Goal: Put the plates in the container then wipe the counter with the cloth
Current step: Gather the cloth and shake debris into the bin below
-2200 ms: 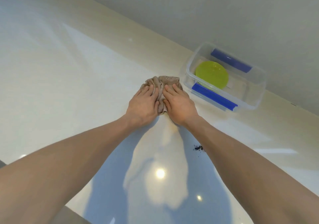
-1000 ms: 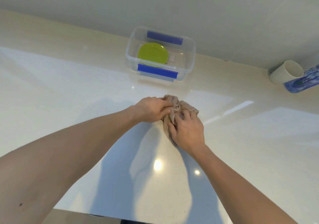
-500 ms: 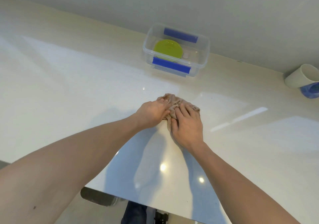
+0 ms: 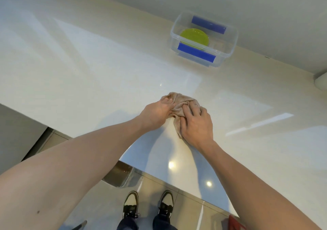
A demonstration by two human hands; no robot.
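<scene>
Pressing down on a bunched tan cloth [image 4: 180, 104], the left hand [image 4: 157, 113] is gripping its left edge with curled fingers while the right hand [image 4: 197, 123] is lying flat on top, fingers spread. Both are working near the front of the glossy cream counter [image 4: 88, 81]. Well apart, by the wall, a clear container [image 4: 228, 52] with blue clips is holding a lime-green plate [image 4: 194, 37].

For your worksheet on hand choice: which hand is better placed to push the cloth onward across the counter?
Probably the right hand: it lies flat on top of the crumpled beige cloth, while the left hand only pinches its near edge on the glossy cream counter.
</scene>
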